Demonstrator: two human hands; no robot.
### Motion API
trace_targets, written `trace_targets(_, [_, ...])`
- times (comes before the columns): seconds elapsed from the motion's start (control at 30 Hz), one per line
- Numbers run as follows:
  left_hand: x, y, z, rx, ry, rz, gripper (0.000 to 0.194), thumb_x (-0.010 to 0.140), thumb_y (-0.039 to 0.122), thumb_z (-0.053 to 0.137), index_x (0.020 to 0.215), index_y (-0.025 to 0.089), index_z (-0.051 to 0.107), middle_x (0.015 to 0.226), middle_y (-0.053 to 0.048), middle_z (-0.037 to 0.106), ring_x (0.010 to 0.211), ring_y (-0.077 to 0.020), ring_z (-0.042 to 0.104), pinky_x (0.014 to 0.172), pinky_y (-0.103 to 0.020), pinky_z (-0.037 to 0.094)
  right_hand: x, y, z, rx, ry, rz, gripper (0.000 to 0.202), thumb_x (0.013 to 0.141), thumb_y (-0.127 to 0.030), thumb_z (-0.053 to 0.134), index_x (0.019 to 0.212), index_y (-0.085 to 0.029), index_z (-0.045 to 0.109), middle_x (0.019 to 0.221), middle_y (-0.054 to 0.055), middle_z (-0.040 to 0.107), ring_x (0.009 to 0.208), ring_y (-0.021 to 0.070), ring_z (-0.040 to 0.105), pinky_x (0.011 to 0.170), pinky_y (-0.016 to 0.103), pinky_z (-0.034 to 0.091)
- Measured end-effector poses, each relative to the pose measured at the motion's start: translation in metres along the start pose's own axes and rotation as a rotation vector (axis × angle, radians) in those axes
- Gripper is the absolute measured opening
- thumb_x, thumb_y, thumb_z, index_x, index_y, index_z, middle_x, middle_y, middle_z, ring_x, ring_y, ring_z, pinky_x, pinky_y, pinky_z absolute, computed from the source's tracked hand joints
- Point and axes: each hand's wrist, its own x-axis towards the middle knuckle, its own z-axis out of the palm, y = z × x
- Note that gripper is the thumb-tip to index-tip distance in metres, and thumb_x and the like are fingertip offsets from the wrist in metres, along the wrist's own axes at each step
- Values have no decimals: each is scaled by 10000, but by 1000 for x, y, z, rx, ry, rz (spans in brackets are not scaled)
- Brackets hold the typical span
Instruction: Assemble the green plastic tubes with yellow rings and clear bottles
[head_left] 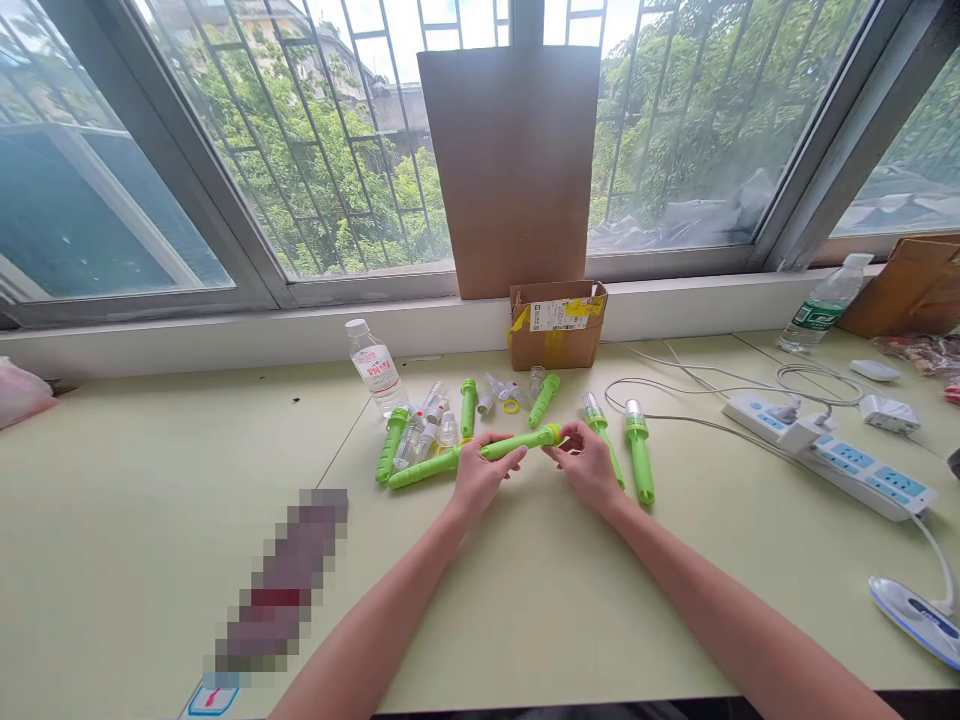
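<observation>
My left hand (480,475) is closed around a bright green tubular handle (517,443), held nearly level above the table. A yellow ring (554,434) sits at the handle's right end, where my right hand (587,465) pinches with thumb and fingers. Another green handle (424,470) lies left of my left hand, partly covered by it. More green handles (390,445) lie behind. Several clear plastic caps (410,440) are clustered among them, near a loose yellow ring (511,406). To the right of my right hand lie two green sticks with clear tops (640,455).
Behind the parts stand a water bottle (377,370) and a small cardboard box (556,335). At right are a power strip (832,455), white cables and another bottle (821,305). A blurred long item (281,585) lies front left. Windows border the table's back.
</observation>
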Motion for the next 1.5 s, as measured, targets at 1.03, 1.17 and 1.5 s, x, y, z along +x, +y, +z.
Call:
trace_targets(1.03, [-1,6,-1,22,35,30,359,654,371,750,908,136,656,683,-25,660,528,-125,618,500,-217,482,0,2,0,38,14,21,334,714,-475,695,819,-215,513,747,17,629,591,176,604,500,286,460])
trace_targets(1.17, [-2,7,0,15,66,0,382,660,410,746,909,135,652,576,-6,634,504,-136,615,496,-219,473,-1,0,-1,4,-21,19,319,729,-463,680,829,-220,498,799,29,648,625,181,621,514,287,467])
trace_targets(1.5, [-1,1,1,-59,48,-77,380,695,482,700,815,129,627,660,-63,686,459,-125,600,467,-222,459,-3,-2,2,-89,-43,-23,271,735,-401,667,822,-227,478,837,19,660,736,198,651,600,298,487])
